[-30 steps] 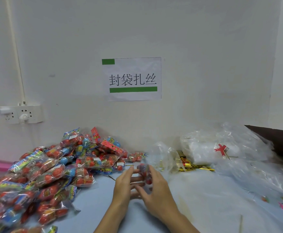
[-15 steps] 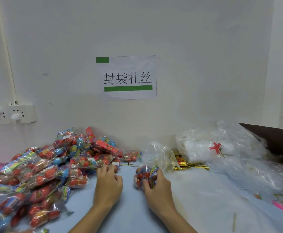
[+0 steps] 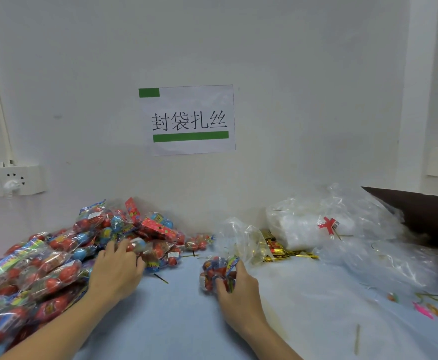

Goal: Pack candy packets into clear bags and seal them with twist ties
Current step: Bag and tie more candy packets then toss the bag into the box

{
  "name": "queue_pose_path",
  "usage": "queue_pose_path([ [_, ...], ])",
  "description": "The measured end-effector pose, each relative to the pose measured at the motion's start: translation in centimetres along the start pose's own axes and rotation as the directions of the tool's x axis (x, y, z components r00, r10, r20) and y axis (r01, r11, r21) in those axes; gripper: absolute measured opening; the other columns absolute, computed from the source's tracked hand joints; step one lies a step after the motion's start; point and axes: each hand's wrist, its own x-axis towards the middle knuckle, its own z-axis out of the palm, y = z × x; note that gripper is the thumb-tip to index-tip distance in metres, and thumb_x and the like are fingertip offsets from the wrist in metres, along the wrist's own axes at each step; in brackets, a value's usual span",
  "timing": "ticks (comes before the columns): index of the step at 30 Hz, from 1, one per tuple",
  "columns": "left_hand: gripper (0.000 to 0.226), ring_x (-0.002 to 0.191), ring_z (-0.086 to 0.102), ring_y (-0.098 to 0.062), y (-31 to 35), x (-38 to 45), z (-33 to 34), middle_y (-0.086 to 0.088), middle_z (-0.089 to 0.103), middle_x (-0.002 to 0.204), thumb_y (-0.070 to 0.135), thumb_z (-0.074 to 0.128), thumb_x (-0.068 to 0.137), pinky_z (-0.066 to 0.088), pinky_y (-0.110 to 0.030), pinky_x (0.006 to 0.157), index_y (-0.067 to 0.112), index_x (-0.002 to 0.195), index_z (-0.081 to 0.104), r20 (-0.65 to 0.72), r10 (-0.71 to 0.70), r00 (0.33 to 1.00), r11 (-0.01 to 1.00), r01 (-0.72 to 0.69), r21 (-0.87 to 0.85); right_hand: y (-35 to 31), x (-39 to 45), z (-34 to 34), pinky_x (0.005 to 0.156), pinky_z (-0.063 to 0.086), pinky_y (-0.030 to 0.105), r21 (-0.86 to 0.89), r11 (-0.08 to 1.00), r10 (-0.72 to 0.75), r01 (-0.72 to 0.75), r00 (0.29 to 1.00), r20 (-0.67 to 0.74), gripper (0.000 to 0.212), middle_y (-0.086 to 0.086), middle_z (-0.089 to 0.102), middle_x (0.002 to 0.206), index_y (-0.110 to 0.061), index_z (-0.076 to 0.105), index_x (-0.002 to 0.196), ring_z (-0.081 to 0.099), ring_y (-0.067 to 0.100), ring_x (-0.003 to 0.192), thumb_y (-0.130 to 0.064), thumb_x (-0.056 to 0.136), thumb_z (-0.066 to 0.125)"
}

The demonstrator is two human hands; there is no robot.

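On the table (image 3: 303, 294), right hand (image 3: 238, 289) clutching a candy bundle (image 3: 216, 271) (light, crinkly, likely slippery); left hand (image 3: 116, 271) fingers spread onto candy pile (image 3: 56, 266).

I am looking at a small hand-packing station, a workshop corner rather than a home. A printed paper sign (image 3: 190, 120) with green bars and Chinese characters is taped to the bare white wall like a station label, above a bench (image 3: 176, 320) covered in pale blue sheeting. Bulk stock shows the trade: a big heap of candy packets (image 3: 56, 261) on the left, a stack of clear bags (image 3: 324, 224) and a bundle of gold twist ties (image 3: 288, 253) on the right, with a surface-mounted power strip (image 3: 10, 180) on the wall.
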Motion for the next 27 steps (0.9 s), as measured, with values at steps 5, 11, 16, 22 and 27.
queue_pose_path([
  [5,0.012,0.082,0.055,-0.033,2.5,0.5,-3.5,-0.010,0.065,0.088,0.021,0.067,0.088,0.052,-0.041,0.064,0.014,0.096,0.072,-0.464,0.054,0.884,0.937,-0.206,-0.282,0.0,0.0,0.0,0.068,0.049,0.007,-0.004,1.000,-0.005,0.005,1.000,0.001,0.017,-0.008,0.067,0.101,-0.024,0.053,0.109,0.064,0.004,0.088,-0.017,0.096,0.061],
  [11,0.028,0.078,0.068,-0.022,8.6,-3.3,-2.6,-0.010,0.066,0.093,0.008,0.075,0.084,0.058,-0.030,0.065,0.027,0.094,0.057,-0.016,-0.326,0.945,0.044,-0.001,-0.999,-0.1,-0.1,-0.1,0.064,0.048,0.013,-0.020,1.000,0.006,-0.006,1.000,-0.010,0.012,-0.005,0.066,0.090,-0.020,0.054,0.101,0.062,0.005,0.079,-0.016,0.093,0.061],
  [16,0.054,0.085,0.072,-0.038,11.1,-5.9,0.5,-0.012,0.065,0.114,-0.004,0.077,0.079,0.060,-0.041,0.071,0.026,0.114,0.050,0.271,-0.315,0.909,-0.340,0.158,-0.927,-0.2,0.0,0.0,0.065,0.052,0.015,0.037,0.999,0.041,-0.040,0.999,-0.028,0.011,-0.004,0.069,0.086,-0.020,0.061,0.094,0.065,0.007,0.077,-0.010,0.089,0.064],
  [22,0.046,0.081,0.074,-0.025,10.3,-6.0,0.9,-0.011,0.065,0.117,0.003,0.081,0.076,0.058,-0.032,0.058,0.014,0.114,0.057,0.376,-0.231,0.897,-0.416,0.258,-0.872,-0.9,-0.2,-0.2,0.048,0.044,0.021,0.086,0.991,0.106,-0.103,0.994,-0.038,0.015,0.003,0.061,0.070,-0.011,0.057,0.073,0.050,0.009,0.055,-0.004,0.085,0.060],
  [27,0.041,0.078,0.072,-0.028,10.4,-5.9,0.5,-0.019,0.072,0.103,0.013,0.081,0.075,0.057,-0.038,0.060,0.009,0.110,0.061,0.407,-0.116,0.906,-0.464,0.313,-0.829,-0.8,0.0,-0.3,0.049,0.044,0.021,0.167,0.972,0.178,-0.165,0.982,-0.067,0.012,0.010,0.064,0.076,-0.010,0.055,0.079,0.054,0.016,0.059,-0.007,0.087,0.063],
])
